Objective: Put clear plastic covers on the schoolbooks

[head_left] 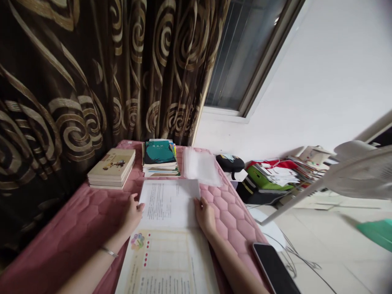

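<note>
An open book (171, 249) lies lengthwise in front of me, its cream lower page printed with a coloured flower and red dots. Its upper part is a white page (183, 204) with lines of text and a glossy far edge. My left hand (134, 214) is beside the left edge of the white page, thumb and forefinger apart. Along the opposite edge, my right hand (205, 216) has its fingers curled against the page, gripping the margin. Beyond the book lies a stack of clear plastic sheets (202, 167).
On the pink quilted surface (235, 232) stand a stack of beige books (113, 167) and a pile topped by a teal book (159, 153). A phone (274, 267) lies at the right edge. A white fan (361, 171), cables and piled papers (275, 173) are further right.
</note>
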Motion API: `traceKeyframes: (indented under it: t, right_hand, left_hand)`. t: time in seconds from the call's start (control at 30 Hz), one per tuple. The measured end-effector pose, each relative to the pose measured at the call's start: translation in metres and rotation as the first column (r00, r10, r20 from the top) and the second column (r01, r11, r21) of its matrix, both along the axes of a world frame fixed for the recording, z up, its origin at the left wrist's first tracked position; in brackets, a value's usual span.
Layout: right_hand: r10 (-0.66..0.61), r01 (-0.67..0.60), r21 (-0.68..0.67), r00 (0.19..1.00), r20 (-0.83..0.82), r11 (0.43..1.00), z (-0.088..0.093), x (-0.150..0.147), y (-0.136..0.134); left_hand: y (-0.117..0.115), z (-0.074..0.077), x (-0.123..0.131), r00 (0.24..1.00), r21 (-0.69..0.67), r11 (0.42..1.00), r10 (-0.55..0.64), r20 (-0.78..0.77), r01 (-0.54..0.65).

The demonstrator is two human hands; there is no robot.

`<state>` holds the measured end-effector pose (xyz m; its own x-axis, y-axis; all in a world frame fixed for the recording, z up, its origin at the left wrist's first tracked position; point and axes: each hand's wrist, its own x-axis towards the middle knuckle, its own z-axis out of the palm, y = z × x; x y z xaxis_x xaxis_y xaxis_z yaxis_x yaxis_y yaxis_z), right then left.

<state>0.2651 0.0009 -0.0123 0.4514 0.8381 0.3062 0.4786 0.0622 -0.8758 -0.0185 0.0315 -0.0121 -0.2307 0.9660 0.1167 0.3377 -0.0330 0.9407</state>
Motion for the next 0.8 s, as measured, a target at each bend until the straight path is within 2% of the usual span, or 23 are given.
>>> traceKeyframes:
  t: [0.07,0.17,0.27,0.4,0.43,0.5,0.57,0.6,0.67,0.8]
  right_hand:
    - [-0.044,0.045,-0.025,0.998,0.042,0.999,-0.005,0.001,0.005]
    - [-0.084,0.091,-0.052,0.988,0.131,0.994,-0.013,0.001,0.010]
    - [-0.058,0.067,-0.039,0.977,0.205,0.997,-0.017,0.000,0.012]
    - [0.000,0.014,-0.058,0.975,0.220,0.998,-0.015,-0.001,0.012]
    - [0.006,0.011,-0.075,0.974,0.226,0.997,-0.014,-0.001,0.011]
    - [0.021,0.019,-0.143,0.962,0.271,0.990,-0.009,-0.003,0.010]
    - [0.062,0.030,-0.251,0.934,0.351,0.968,-0.003,-0.005,0.009]
    - [0.088,0.038,-0.304,0.917,0.388,0.952,0.001,-0.006,0.008]
    - [0.125,0.051,-0.373,0.892,0.434,0.927,0.007,-0.008,0.005]
    - [0.172,0.076,-0.444,0.853,0.492,0.893,0.017,-0.009,0.000]
  left_hand:
    - [0.003,0.001,0.002,0.988,-0.011,1.000,0.004,-0.156,-0.006]
    - [0.005,-0.002,0.005,0.919,-0.036,0.999,-0.023,-0.395,0.010]
    - [-0.001,-0.002,0.009,0.796,-0.024,0.999,-0.039,-0.604,0.030]
    - [-0.010,0.010,0.023,0.590,-0.005,1.000,-0.004,-0.808,0.000]
    - [-0.010,0.014,0.029,0.549,0.004,0.999,-0.024,-0.836,0.051]
    - [-0.009,0.018,0.044,0.478,-0.015,0.960,-0.154,-0.865,0.281]
    - [-0.007,0.018,0.060,0.390,-0.090,0.852,-0.327,-0.861,0.516]
    - [-0.006,0.015,0.067,0.349,-0.131,0.809,-0.386,-0.854,0.573]
    - [-0.006,0.009,0.078,0.305,-0.188,0.790,-0.429,-0.850,0.584]
    - [-0.008,-0.003,0.081,0.302,-0.191,0.836,-0.385,-0.872,0.514]
